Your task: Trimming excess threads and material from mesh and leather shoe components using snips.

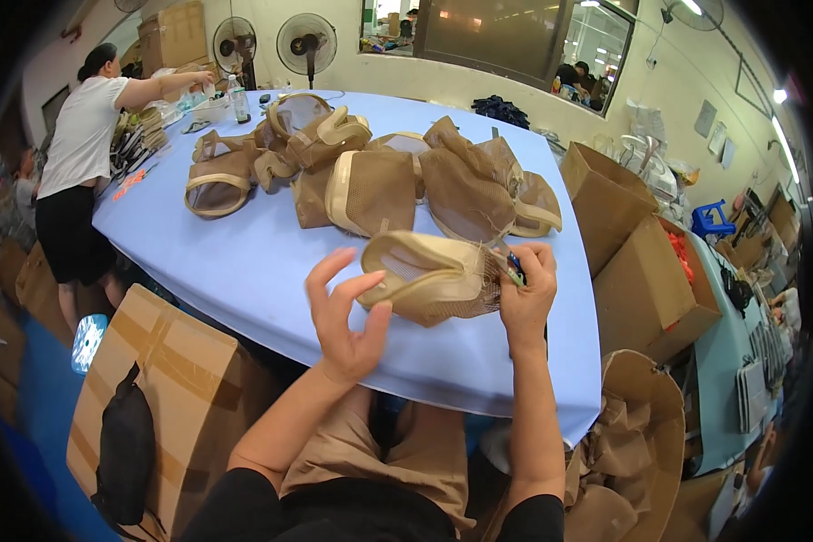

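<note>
Mesh, brown and see-through, with a broad beige bound rim, makes up the soft, pouch-shaped piece point(438, 294) held above the near half of the pale blue, cloth-smooth surface point(569, 334). The right hand point(528, 294) has its grip closed on the frayed, loose-threaded right end, and a small blue-and-green tool point(516, 269) shows between the same fingers, mostly hidden by them. The left hand point(348, 321) has an open grip, fingers spread and curved around the left end of the rim; whether a fingertip touches it cannot be told. Just beyond, a jumbled heap of similar brown mesh pieces point(379, 194) with beige edging stretches across the middle, crowding the space behind the held piece. Farther back are a clear plastic bottle point(239, 101) at the left and a bunched dark cloth-like bundle point(500, 110) at the far edge. Close by the person's left stands a large taped brown cardboard box point(190, 370), a limp black pouch point(126, 452) against it. At the right, an open carton of crumpled brown material point(616, 470) sits by the near corner, and a tall open cardboard box with red contents point(646, 289) stands alongside. Another person in a white top and black skirt point(83, 135) reaches over the far left end.
</note>
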Available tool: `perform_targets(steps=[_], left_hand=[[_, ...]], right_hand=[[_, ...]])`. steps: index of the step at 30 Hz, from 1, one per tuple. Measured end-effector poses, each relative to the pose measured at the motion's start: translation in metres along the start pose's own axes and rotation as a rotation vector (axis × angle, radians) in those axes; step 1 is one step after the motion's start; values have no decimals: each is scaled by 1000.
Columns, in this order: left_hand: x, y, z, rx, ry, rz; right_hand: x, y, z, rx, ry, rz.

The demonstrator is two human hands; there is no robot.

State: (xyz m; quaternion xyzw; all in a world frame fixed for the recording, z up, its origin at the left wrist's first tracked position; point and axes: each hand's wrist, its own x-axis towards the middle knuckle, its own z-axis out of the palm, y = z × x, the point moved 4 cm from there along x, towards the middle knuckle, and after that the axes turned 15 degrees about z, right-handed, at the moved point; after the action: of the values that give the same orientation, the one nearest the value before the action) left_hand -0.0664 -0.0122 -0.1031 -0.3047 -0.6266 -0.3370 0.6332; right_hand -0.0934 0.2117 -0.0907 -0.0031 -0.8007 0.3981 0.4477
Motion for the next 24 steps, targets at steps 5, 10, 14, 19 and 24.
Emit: perform_targets(steps=[5,10,14,19,24], left_hand=[[-22,-20,32,-795,-641,-688],[-46,-9,46,-1384,-350,-1332],[-45,-15,53,-1235,-168,-1366],[-61,-11,60,-1070,23,-1252],[-80,8,72,-1004,8,-1139]], right_hand=[[-1,-31,8,14,-68,-59],[-14,-33,23,56,-166,-79],[-20,-28,21,156,-120,-58],[-56,-20,37,112,-192,-8],[-76,11,37,207,-145,173]])
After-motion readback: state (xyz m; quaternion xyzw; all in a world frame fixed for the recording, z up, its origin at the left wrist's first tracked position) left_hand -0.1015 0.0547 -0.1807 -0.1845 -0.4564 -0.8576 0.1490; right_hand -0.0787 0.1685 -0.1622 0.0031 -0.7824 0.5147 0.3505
